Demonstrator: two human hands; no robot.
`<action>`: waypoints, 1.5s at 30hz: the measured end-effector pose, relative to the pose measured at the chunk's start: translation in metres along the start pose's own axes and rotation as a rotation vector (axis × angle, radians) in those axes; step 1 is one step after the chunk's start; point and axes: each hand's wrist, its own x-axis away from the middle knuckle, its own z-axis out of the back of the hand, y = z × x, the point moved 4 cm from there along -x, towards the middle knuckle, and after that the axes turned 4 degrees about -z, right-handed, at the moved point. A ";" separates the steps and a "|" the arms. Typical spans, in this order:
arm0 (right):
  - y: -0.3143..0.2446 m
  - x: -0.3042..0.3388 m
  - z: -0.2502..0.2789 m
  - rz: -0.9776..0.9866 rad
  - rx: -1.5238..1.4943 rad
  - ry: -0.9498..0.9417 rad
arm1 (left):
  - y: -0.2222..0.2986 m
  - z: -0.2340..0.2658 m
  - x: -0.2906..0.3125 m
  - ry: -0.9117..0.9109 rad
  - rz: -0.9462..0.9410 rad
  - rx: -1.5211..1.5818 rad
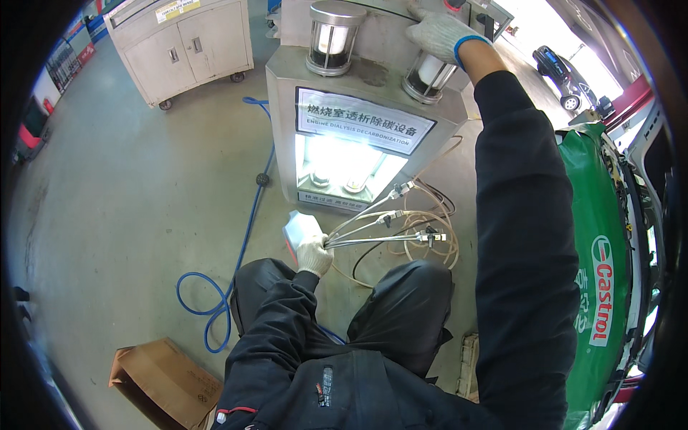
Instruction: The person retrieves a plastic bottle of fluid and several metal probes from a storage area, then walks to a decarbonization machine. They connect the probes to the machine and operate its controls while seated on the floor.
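Note:
My left hand (314, 256), in a whitish knit glove, is closed round a bunch of thin metal tubes (351, 241). Three small valves sit at the tubes' far ends, with clear hoses (450, 251) coiled behind them. Against the same hand is a pale blue-white bottle (302, 226) with a reddish edge; whether my fingers grip it too is unclear. My right hand (438, 33), gloved with a blue cuff, reaches to the top of a grey machine (282, 115). Its fingers look spread at the upper panel, beside a metal-capped glass canister (428, 75), and hold nothing visible.
A lit window (351, 161) glows in the machine's front. Left of it, a blue hose (251, 222) loops over the floor. A wheeled cabinet (186, 54) stands far left, a cardboard box (168, 380) near left. To the right is a vehicle with a green cover (591, 215).

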 end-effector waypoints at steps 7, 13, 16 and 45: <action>-0.005 0.004 0.009 0.063 0.031 0.070 | 0.001 0.001 0.001 -0.034 0.032 0.018; -0.009 0.005 0.005 0.309 0.337 -0.007 | 0.003 0.002 0.001 -0.049 0.040 0.016; -0.007 0.004 0.007 0.193 0.166 0.117 | 0.004 0.003 0.001 -0.039 0.041 0.024; 0.010 -0.006 -0.011 -0.089 -0.159 0.064 | 0.002 0.002 0.001 -0.006 0.010 0.001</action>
